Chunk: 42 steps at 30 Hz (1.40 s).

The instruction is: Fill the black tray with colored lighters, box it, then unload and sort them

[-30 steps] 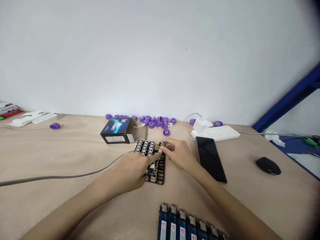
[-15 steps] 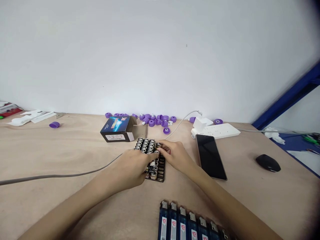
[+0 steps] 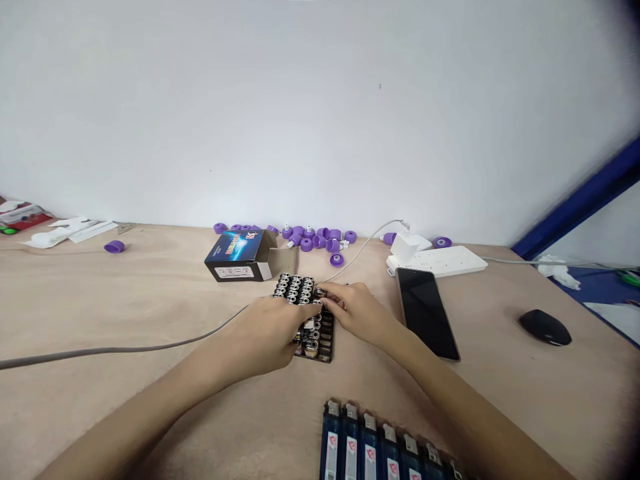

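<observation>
A black slotted tray [image 3: 326, 339] lies on the table, with rows of small metal-topped pieces [image 3: 295, 288] in its slots. My left hand [image 3: 270, 330] rests over the tray's left and front part, its thumb reaching across the pieces; what its curled fingers hold is hidden. At the tray's right side my right hand [image 3: 357, 310] pinches a small metal piece [image 3: 319, 292] between thumb and forefinger. The two hands' fingertips nearly meet. The slots at the tray's right edge show bare.
Behind the tray lie an open dark box [image 3: 235, 255] and several purple caps [image 3: 306, 245]. To the right are a phone [image 3: 427, 313], a white power strip [image 3: 453, 261] and a black mouse [image 3: 545, 327]. Blue lighters [image 3: 350, 447] lie in front. A grey cable [image 3: 125, 349] runs left.
The view has shifted slightly, moving the scene a little to the right. My right thumb and forefinger look closer together at the metal piece; my left hand stays on the tray.
</observation>
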Each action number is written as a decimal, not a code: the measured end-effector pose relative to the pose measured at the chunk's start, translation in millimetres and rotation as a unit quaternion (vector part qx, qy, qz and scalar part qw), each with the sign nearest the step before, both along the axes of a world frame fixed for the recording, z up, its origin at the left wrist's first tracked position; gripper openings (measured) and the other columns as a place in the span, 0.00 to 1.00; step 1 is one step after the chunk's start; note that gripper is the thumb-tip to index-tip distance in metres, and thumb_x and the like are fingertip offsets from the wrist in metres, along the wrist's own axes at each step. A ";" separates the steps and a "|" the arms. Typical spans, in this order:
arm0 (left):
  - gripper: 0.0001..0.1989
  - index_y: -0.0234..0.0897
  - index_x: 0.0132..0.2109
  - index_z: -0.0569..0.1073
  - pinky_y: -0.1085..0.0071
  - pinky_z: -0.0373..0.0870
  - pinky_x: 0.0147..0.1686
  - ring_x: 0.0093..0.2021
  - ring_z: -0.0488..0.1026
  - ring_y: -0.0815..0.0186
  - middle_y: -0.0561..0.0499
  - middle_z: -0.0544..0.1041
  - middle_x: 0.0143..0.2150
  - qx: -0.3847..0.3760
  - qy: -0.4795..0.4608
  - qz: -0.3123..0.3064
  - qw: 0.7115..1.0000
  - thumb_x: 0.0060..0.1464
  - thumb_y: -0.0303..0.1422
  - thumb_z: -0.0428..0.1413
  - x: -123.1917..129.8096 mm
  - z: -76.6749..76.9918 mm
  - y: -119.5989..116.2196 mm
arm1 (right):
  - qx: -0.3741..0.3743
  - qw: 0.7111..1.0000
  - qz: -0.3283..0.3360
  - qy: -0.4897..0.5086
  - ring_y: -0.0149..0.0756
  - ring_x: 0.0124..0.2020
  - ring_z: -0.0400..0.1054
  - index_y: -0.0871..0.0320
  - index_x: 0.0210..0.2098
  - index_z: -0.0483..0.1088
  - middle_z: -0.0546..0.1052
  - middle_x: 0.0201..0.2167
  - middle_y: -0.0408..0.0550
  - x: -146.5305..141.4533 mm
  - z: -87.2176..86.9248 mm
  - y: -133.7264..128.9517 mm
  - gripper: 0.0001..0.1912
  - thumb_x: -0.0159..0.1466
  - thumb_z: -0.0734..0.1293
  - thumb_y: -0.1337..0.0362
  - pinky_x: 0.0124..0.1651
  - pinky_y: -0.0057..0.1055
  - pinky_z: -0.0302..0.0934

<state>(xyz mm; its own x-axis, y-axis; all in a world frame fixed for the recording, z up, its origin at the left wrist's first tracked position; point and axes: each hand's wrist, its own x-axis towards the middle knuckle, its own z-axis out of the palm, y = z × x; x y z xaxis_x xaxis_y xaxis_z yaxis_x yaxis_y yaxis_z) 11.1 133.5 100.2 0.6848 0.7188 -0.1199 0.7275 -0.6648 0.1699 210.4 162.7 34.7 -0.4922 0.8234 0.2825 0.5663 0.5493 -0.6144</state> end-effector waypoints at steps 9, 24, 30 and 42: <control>0.33 0.39 0.58 0.70 0.65 0.68 0.31 0.38 0.78 0.52 0.43 0.81 0.43 0.001 -0.004 -0.005 1.000 0.44 0.17 0.50 -1.5 -2.3 0.6 | -0.006 0.999 0.030 -0.041 0.40 0.42 0.76 0.55 0.47 0.74 0.82 0.44 0.49 2.5 0.8 -0.2 0.16 0.69 0.58 0.74 0.44 0.35 0.64; 0.10 0.38 0.42 0.74 0.70 0.67 0.33 0.33 0.72 0.65 0.51 0.77 0.37 -0.153 -0.285 0.094 0.942 0.53 0.25 0.53 4.1 3.5 2.2 | 0.028 0.998 -0.026 0.045 0.39 0.40 0.77 0.52 0.48 0.75 0.83 0.41 0.46 12.7 41.2 -11.0 0.15 0.70 0.59 0.67 0.44 0.36 0.68; 0.11 0.37 0.31 0.66 0.78 0.46 0.17 0.17 0.47 0.78 0.64 0.56 0.18 -0.511 -0.530 0.175 0.654 0.47 0.32 0.63 18.4 0.4 -14.7 | -0.053 0.982 -0.027 0.181 0.39 0.43 0.76 0.52 0.44 0.72 0.81 0.40 0.44 -8.1 70.9 -45.8 0.09 0.64 0.67 0.60 0.47 0.36 0.69; 0.15 0.34 0.32 0.67 0.78 0.55 0.20 0.20 0.59 0.77 0.57 0.67 0.24 -0.568 -0.588 0.137 0.559 0.56 0.38 0.64 28.4 -4.4 -37.1 | -0.135 0.952 -0.043 0.270 0.31 0.28 0.72 0.55 0.32 0.74 0.79 0.27 0.42 -11.9 64.8 -43.6 0.07 0.63 0.68 0.60 0.32 0.28 0.64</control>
